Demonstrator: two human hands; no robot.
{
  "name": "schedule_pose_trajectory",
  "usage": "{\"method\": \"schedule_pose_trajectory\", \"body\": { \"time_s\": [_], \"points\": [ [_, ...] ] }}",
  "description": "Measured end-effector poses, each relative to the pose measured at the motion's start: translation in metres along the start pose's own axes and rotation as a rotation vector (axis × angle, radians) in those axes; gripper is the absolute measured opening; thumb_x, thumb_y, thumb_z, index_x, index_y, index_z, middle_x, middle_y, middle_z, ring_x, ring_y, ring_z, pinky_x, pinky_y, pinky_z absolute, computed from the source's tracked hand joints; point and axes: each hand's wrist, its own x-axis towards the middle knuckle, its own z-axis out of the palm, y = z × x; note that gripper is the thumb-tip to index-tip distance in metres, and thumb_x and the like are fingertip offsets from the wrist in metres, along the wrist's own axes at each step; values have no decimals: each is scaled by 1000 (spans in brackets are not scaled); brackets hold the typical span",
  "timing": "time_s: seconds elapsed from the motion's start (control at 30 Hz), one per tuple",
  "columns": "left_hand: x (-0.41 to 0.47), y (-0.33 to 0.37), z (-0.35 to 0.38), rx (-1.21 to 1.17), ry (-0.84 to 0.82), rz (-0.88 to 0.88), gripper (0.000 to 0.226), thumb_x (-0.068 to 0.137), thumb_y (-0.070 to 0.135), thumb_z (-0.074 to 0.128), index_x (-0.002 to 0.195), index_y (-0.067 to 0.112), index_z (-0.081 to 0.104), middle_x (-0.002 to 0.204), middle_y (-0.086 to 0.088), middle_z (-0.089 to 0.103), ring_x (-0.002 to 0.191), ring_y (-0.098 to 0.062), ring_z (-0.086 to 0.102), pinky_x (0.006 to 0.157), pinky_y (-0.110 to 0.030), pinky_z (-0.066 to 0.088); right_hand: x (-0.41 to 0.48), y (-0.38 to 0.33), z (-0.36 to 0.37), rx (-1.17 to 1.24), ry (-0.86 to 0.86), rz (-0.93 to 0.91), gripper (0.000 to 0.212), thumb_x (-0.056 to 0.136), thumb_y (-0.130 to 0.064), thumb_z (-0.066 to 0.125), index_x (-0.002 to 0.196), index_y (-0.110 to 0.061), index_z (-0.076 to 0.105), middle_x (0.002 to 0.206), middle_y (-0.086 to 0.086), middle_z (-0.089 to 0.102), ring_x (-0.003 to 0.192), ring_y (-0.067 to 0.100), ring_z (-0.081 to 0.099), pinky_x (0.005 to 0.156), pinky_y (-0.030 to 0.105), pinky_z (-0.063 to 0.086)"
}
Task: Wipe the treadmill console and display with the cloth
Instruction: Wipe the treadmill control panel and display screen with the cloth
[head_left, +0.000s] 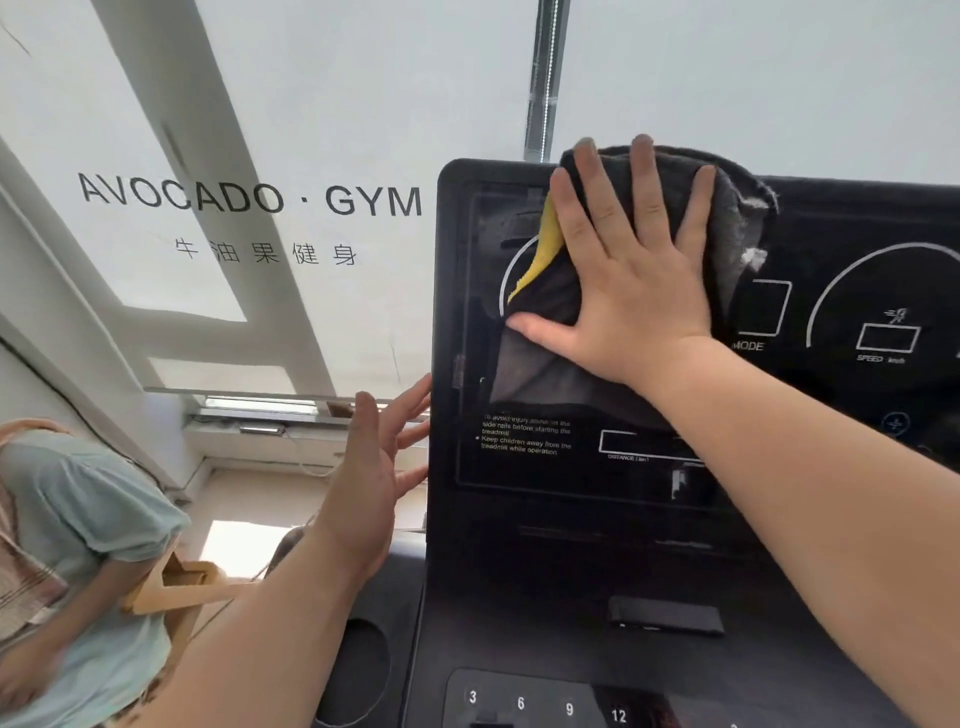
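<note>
The black treadmill console (571, 571) fills the right half of the head view, with its dark display (841, 312) showing white dials and labels. A dark grey cloth (540, 364) with a yellow edge lies flat against the display's upper left part. My right hand (628, 280) presses on the cloth with its fingers spread and pointing up. My left hand (379, 457) is at the console's left edge, fingers apart, fingertips touching the side of the panel and holding nothing.
A white blind (249, 200) printed with "AVOCADO · GYM" hangs behind on the left. A person in a light green shirt (78, 519) stands at the lower left. A cup holder recess (358, 670) and speed buttons (545, 706) sit low on the console.
</note>
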Motion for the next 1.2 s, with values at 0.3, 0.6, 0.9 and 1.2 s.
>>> {"method": "schedule_pose_trajectory", "body": {
  "time_s": [0.3, 0.6, 0.9, 1.2],
  "points": [
    [2, -3, -10, -165, 2, -84, 84, 98, 70, 5, 134, 24, 66, 140, 5, 63, 136, -19, 51, 113, -61, 34, -70, -76, 33, 115, -39, -220, 104, 88, -81, 41, 166, -23, 4, 174, 1, -4, 159, 35, -6, 122, 68, -7],
    [-15, -25, -6, -48, 52, -78, 69, 90, 73, 20, 131, 41, 65, 133, 16, 65, 128, -10, 56, 110, -57, 41, -169, -70, 62, 126, -88, -326, 97, 86, -70, 58, 164, -27, 20, 172, -4, 12, 159, 30, 6, 123, 65, -6],
    [-28, -43, -15, -132, 25, -102, 74, 92, 72, 18, 132, 32, 67, 137, 10, 64, 133, -12, 53, 113, -58, 35, -107, -65, 36, 72, -107, -3, 117, 77, -93, 45, 165, -23, 11, 174, 4, 5, 158, 42, 1, 119, 72, -5],
    [-29, -49, -10, -85, 120, -68, 70, 94, 71, 20, 127, 33, 68, 130, 10, 68, 120, -9, 62, 102, -46, 47, -152, -142, 57, 199, -156, -245, 102, 86, -69, 57, 165, -26, 10, 174, -2, 2, 158, 32, -9, 122, 64, -14]
  ]
}}
